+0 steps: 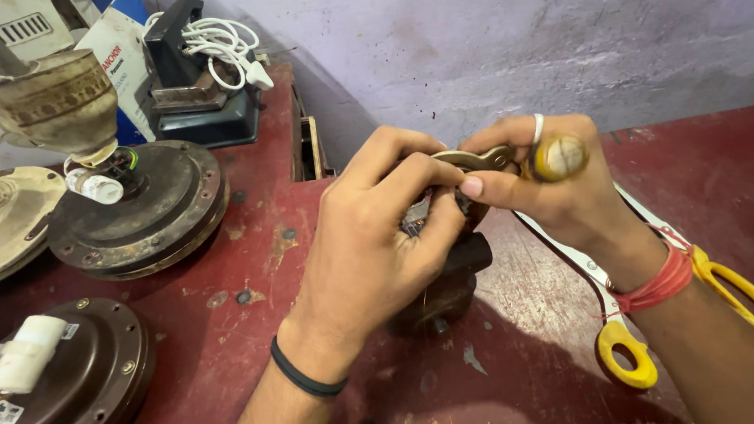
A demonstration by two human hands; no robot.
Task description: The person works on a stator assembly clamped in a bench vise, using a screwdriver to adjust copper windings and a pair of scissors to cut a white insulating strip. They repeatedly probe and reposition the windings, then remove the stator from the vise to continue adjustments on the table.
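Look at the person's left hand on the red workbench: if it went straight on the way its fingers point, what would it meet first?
Probably the right hand: the left hand points right and its fingertips already touch the small metal tool there.

red table [719, 173], yellow-handled scissors [739, 294], brown motor housing [93, 391]

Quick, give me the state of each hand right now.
Left hand: closed, gripping a small dark part over the red table.
Right hand: closed, holding a yellow-handled tool.

Worn red table [709, 165] against a rough, pale lilac plastered wall [515, 27], lit evenly
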